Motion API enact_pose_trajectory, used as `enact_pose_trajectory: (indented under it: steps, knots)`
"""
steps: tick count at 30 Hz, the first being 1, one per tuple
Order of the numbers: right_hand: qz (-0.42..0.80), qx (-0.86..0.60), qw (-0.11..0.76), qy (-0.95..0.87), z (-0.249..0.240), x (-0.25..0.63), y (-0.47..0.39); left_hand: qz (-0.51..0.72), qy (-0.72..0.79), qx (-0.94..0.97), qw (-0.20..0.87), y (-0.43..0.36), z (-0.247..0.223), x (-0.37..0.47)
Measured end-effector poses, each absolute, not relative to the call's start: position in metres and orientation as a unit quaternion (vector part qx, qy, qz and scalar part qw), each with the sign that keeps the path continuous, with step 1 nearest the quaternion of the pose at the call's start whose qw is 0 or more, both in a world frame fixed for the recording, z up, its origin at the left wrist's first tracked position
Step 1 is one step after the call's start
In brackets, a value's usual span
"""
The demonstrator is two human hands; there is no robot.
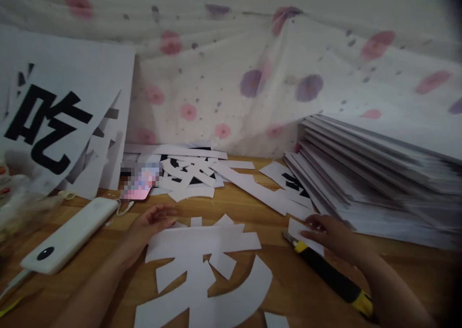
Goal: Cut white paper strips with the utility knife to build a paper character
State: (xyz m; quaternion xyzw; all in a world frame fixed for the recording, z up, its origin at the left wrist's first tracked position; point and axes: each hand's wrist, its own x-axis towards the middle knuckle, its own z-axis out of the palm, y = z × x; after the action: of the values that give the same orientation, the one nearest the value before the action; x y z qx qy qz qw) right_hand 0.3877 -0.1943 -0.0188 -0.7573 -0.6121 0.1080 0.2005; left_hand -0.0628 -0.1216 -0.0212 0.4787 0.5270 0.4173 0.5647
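Note:
A large white cut-out character (202,270), in foam board or thick card, lies on the wooden table before me, with loose angular pieces around its strokes. At its upper left corner is my left hand (155,222), fingers loosely stretched out and apart, gripping nothing I can see. My right hand (328,231) is closed, thumb and forefinger on a small white offcut (298,228) right of the character. Partly over that offcut lies a black and yellow utility knife (328,272), its head pointing away from me.
A tall stack of white boards (368,169) stands at right. Scrap pieces (195,171) pile up at the back, near a phone (142,186). At left are a white power bank (72,234) with cables, a leaning board with a black character (50,125), and a plastic bag (21,203).

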Motion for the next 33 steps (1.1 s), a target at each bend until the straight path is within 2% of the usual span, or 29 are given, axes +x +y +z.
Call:
enact_pose_trajectory:
  steps: [4, 9, 14, 17, 19, 24, 33]
  knots:
    - [0.122, -0.759, 0.172, -0.616, -0.027, 0.386, -0.194, 0.430, 0.542, 0.451, 0.564, -0.124, -0.018, -0.059]
    - [0.126, -0.771, 0.197, -0.592, -0.029, 0.381, -0.193, 0.428, 0.547, 0.435, 0.573, -0.124, -0.017, -0.058]
    - [0.079, -0.776, 0.304, -0.547, -0.019, 0.380, -0.193, 0.430, 0.554, 0.422, 0.575, -0.126, -0.014, -0.056]
    - [0.064, -0.730, 0.387, -0.560, -0.014, 0.357, -0.194, 0.434, 0.555, 0.413, 0.577, -0.126, -0.012, -0.055]
    - [0.092, -0.678, 0.409, -0.604, -0.015, 0.332, -0.195, 0.438, 0.555, 0.407, 0.578, -0.126, -0.012, -0.054]
    - [0.132, -0.584, 0.400, -0.694, -0.024, 0.282, -0.193, 0.441, 0.552, 0.401, 0.582, -0.125, -0.015, -0.056]
    - [0.136, -0.552, 0.391, -0.724, -0.024, 0.281, -0.190, 0.445, 0.544, 0.393, 0.593, -0.123, -0.019, -0.057]
